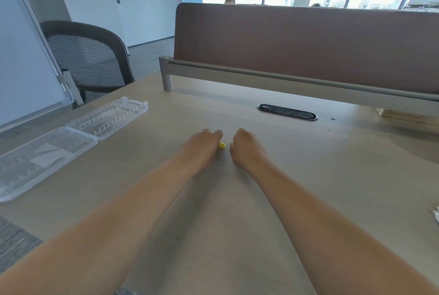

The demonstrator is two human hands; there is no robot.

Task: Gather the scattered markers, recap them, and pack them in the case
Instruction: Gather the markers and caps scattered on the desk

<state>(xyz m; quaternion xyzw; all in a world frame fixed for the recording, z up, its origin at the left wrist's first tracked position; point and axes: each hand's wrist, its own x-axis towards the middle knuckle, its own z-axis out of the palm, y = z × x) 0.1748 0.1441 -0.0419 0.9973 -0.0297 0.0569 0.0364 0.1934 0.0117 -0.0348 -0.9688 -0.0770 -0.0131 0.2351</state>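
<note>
Both bare forearms reached forward across the pale wood-grain desk (308, 176), converging toward its middle, palms down.

Left hand (202, 143): fingers curled under, knuckles up, closed around a small yellow marker piece (222, 145). Only 1 short yellow end showed past the fingers, on the side facing the right hand; whether it was a cap or the marker body could not be told. The hand sat low at the desk surface; contact with the desk could not be told.

Right hand (242, 147): curled into a loose fist just beside the yellow end, a narrow gap between them. Its palm side was hidden, so whether it held anything could not be told.

The clear plastic hinged marker case (71, 138) lay open on the desk, well to the left of the left hand, both halves flat and side by side. Ribbed slots showed in each half; no coloured markers could be made out inside.

Beyond the hands from the left hand: 1 black oval cable grommet (287, 111) set in the desk, then a brown fabric divider panel (308, 45) on a grey rail. Beyond the case stood a dark mesh office chair (90, 57) and a leaning whiteboard (23, 57).
</note>
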